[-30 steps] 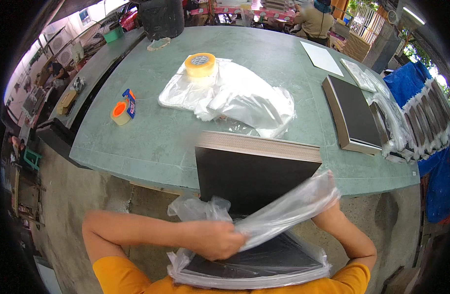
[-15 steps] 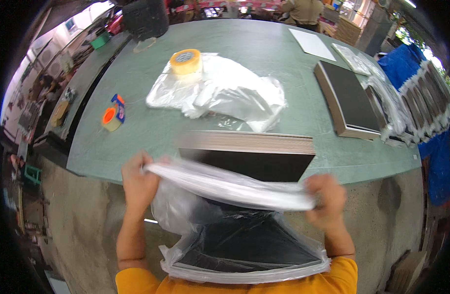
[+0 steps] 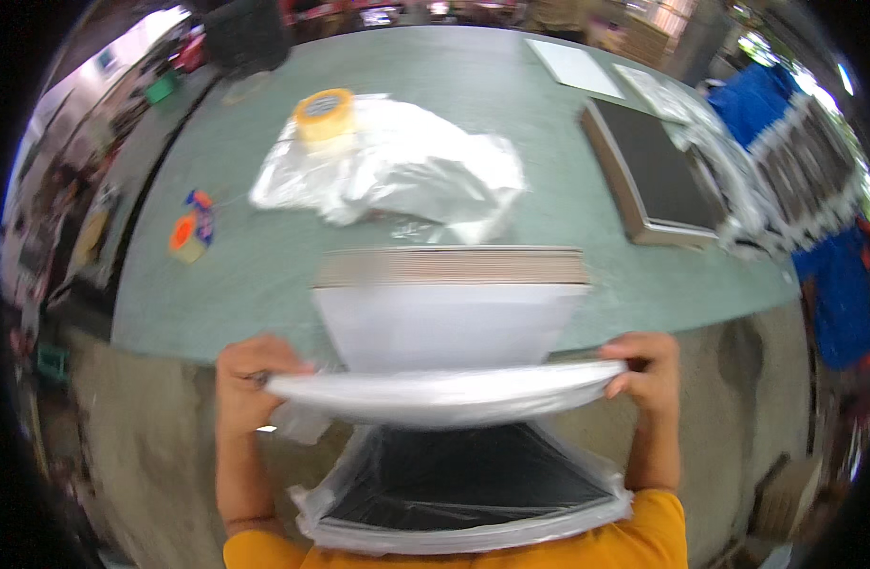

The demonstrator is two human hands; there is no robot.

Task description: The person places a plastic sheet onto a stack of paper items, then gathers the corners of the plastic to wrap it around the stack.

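Both our hands are on the plastic [image 3: 444, 396], which is drawn into a pale band between them. The fingers of our left hand [image 3: 255, 384] look clamped on its left end, though blur hides just how they close; the thumb and fingers of our right hand [image 3: 649, 368] are pinched on its right end. A loose fold hangs just under the left fingers.

Just beyond the band, between our hands, is the stack [image 3: 454, 267], its layered edges uppermost and a white face toward us. Its foot is hidden behind the plastic, so we cannot tell what it rests on. Nearer to us, below our fingers, lies a black board [image 3: 458, 479] in clear film.

On the table [image 3: 255, 294], farther out from our left fingers, is the dispenser [image 3: 190, 237]. Beyond the stack from our hands lie the bags [image 3: 425, 161] with a tape roll [image 3: 325, 116] on them. Past our right fingers is a dark pile [image 3: 648, 161], with wrapped packs [image 3: 805, 156] beside it.

The plastic looks thin, so an uneven pull from one hand could split it or slip it out of the other's pinch. It could also snag on the stack's corners. If the stack is poorly supported, a knock from our knuckles could tip it or fan its layers. The hanging fold could get trapped and crease.
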